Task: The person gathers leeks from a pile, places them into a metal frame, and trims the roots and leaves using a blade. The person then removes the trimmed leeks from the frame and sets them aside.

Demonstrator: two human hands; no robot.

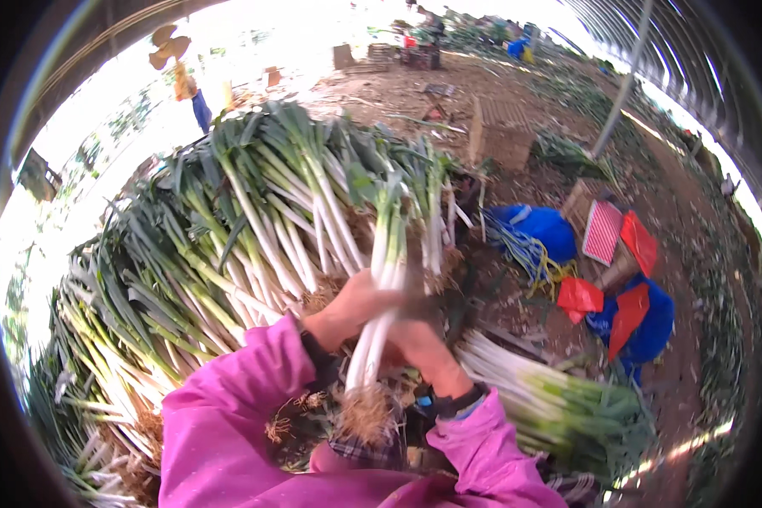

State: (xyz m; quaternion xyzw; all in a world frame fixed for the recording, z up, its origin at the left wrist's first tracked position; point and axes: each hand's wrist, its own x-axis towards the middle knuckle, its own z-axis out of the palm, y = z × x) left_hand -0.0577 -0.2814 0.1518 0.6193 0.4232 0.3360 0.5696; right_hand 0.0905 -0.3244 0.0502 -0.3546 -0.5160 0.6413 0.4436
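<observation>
Littered earth floor lies beyond the leek bunch in your left hand, closed around it; your blurred right hand is just beside, its grip unclear. Likely stiff yet snappable; hold it above the roots.

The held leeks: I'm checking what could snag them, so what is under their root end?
Beneath the roots of the held leeks, dark plaid cloth shows. Whatever lies directly behind the roots is covered by them and cannot be seen.
</observation>
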